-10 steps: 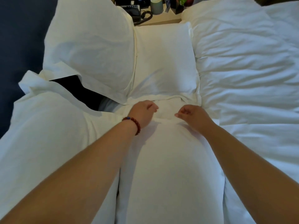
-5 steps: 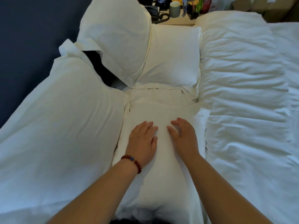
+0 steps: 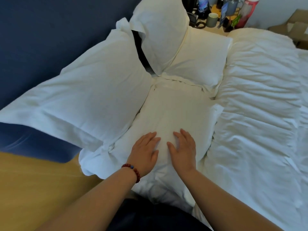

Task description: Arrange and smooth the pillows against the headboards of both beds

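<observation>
Head view: two flat palms, pressing

Fingers straight and spread, the left hand [image 3: 144, 155] and right hand [image 3: 183, 150] press side by side on the flat white fabric pillow [image 3: 173, 110] at the bed's near edge. Beside it a plump white pillow [image 3: 93, 97] leans against the padded blue headboard [image 3: 50, 39]; a rumpled white duvet [image 3: 258, 114] lies to the right.

Your bed [image 3: 241, 189] stretches away from you, with a blue headboard [image 3: 50, 39] along its left side. A rumpled white duvet [image 3: 260, 105] covers the right part. Beside the duvet two white pillows lie flat, end to end and touching: the near pillow [image 3: 175, 114], then the far pillow [image 3: 200, 60]. Two more lean against the headboard, the left pillow [image 3: 93, 90] and the upright pillow [image 3: 160, 34]. Beyond them a nightstand [image 3: 215, 29] holds a mug [image 3: 212, 20] and bottles [image 3: 246, 12]
</observation>
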The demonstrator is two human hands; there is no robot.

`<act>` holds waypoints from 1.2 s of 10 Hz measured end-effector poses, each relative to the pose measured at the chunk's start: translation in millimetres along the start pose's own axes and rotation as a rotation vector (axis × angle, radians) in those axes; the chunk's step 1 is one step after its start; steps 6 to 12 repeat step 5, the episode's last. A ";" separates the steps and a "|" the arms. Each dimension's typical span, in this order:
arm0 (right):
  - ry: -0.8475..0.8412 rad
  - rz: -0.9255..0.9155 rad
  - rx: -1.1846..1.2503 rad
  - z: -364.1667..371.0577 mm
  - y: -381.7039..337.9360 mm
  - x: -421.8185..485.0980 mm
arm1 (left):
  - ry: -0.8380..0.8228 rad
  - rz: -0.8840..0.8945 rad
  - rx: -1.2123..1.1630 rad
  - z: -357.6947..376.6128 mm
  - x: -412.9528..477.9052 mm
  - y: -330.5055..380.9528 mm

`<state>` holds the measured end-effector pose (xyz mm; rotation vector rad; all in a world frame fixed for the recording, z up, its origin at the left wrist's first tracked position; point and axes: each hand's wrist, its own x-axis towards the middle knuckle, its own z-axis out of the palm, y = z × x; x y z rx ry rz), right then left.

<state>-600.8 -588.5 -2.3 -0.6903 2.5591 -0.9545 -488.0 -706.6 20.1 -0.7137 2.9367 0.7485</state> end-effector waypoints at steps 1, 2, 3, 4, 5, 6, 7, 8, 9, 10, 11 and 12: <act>-0.047 -0.063 -0.062 9.9 -1.9 -26.5 | -0.001 -0.064 -0.045 3.6 -34.4 -10.0; -0.080 -0.079 -0.076 20.8 -7.0 -51.8 | 0.003 -0.172 -0.135 12.5 -75.0 -17.1; -0.101 -0.086 -0.062 34.1 -11.4 -74.8 | 0.025 -0.311 -0.243 21.5 -114.6 -21.9; -0.134 -0.124 -0.062 48.3 -11.9 -106.2 | 0.047 -0.421 -0.356 28.3 -163.6 -23.2; -0.166 -0.076 0.014 66.2 -7.9 -138.2 | 0.093 -0.496 -0.419 37.8 -212.7 -27.3; -0.166 -0.076 0.014 66.2 -7.9 -138.2 | 0.093 -0.496 -0.419 37.8 -212.7 -27.3; -0.166 -0.076 0.014 66.2 -7.9 -138.2 | 0.093 -0.496 -0.419 37.8 -212.7 -27.3; -0.166 -0.076 0.014 66.2 -7.9 -138.2 | 0.093 -0.496 -0.419 37.8 -212.7 -27.3; -0.166 -0.076 0.014 66.2 -7.9 -138.2 | 0.093 -0.496 -0.419 37.8 -212.7 -27.3; -0.166 -0.076 0.014 66.2 -7.9 -138.2 | 0.093 -0.496 -0.419 37.8 -212.7 -27.3; -0.166 -0.076 0.014 66.2 -7.9 -138.2 | 0.093 -0.496 -0.419 37.8 -212.7 -27.3; -0.166 -0.076 0.014 66.2 -7.9 -138.2 | 0.093 -0.496 -0.419 37.8 -212.7 -27.3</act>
